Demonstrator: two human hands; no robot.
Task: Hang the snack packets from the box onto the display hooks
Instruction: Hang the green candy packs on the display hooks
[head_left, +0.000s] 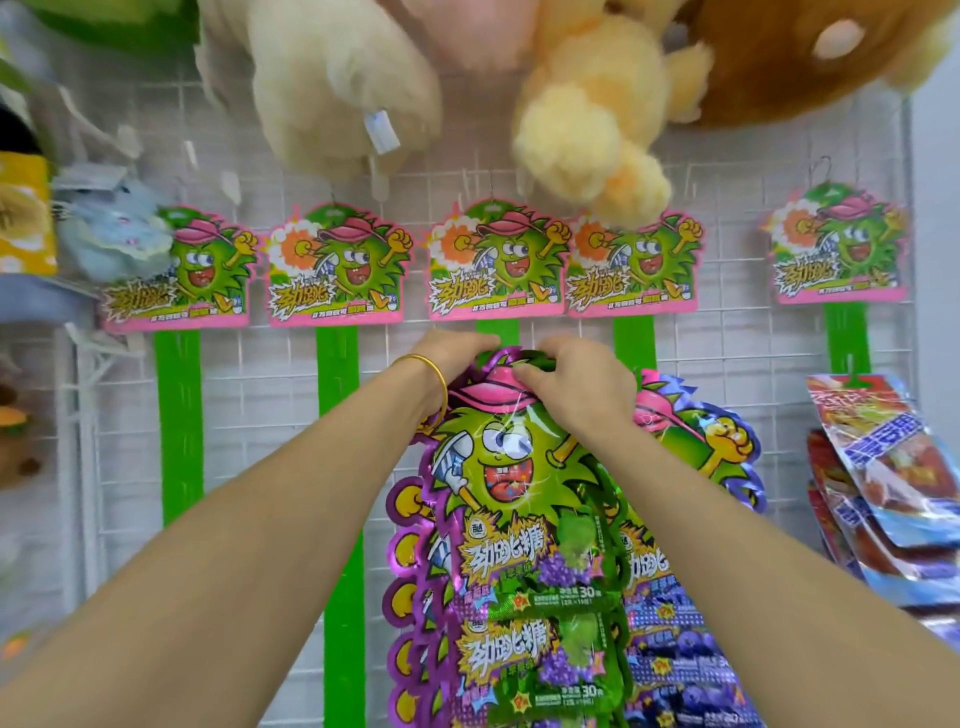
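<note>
I see the white wire grid panel (260, 405) behind both hands, with a green plastic hanging strip (497, 328) just above them. The purple-edged green cartoon candy packet (514, 467) hangs below, its top edge pinched by my left hand (457, 353) and right hand (576, 387).

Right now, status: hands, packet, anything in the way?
Left hand and right hand grip snack packet top. Packet against middle green strip. Neighbouring packet close on right.

Glossy purple-and-green foil snack packet (519, 519), matt green plastic hanging strips (179, 415), white metal wire grid (260, 374), fluffy cream plush toys (343, 78).
</note>
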